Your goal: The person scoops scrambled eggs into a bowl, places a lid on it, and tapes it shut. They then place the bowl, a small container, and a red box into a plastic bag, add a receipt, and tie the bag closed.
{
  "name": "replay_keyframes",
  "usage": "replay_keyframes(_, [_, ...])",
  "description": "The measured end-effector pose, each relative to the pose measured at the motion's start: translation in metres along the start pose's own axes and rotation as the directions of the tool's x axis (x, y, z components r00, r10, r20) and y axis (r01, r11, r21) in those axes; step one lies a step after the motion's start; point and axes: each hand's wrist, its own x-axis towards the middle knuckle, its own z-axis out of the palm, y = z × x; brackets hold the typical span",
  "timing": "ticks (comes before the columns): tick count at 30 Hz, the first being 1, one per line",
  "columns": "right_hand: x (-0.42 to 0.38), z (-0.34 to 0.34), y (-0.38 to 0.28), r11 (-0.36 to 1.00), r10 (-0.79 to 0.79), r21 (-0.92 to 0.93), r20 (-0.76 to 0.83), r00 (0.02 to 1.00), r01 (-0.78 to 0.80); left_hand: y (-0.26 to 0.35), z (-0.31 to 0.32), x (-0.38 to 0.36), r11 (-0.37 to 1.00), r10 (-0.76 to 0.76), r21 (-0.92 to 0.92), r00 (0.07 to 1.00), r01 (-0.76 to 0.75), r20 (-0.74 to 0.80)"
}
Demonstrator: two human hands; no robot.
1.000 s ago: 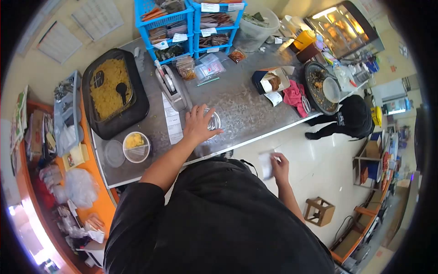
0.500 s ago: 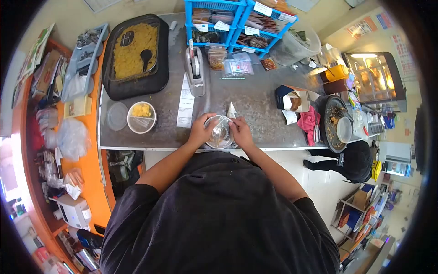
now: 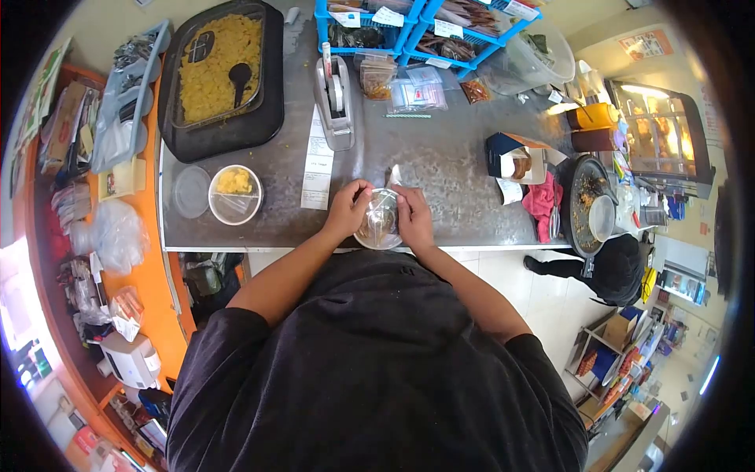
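Note:
A round tub with a clear top stands at the table's front edge, close to my body. My left hand is closed at its far left rim, thumb and fingers pinched together. On the far right of the same rim, my right hand is closed, its fingertips near those of the left. What lies inside the tub is hard to make out through the shiny plastic. Just beyond the hands lies a small white pointed piece, partly hidden by the right fingers.
To the left are a divided bowl with yellow food and a clear lid. A black pan of yellow food, a tape dispenser and blue baskets stand behind. A pink cloth lies right. Another person is beyond.
My fingertips have drawn slightly closer together along the tub's far rim, covering more of the white pointed piece. The table's far items sit slightly higher in view.

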Motion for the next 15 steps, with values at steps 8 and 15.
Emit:
replay_keyframes(8, [0.001, 0.004, 0.017, 0.969, 0.183, 0.161, 0.045, 0.982, -0.188, 0.001, -0.005, 0.005, 0.989, 0.009, -0.145, 0.990, 0.011, 0.138])
replay_keyframes(15, [0.008, -0.002, 0.015, 0.957, 0.113, 0.262, 0.072, 0.991, -0.128, 0.008, -0.009, 0.013, 0.992, -0.021, -0.119, 0.974, 0.049, 0.227])
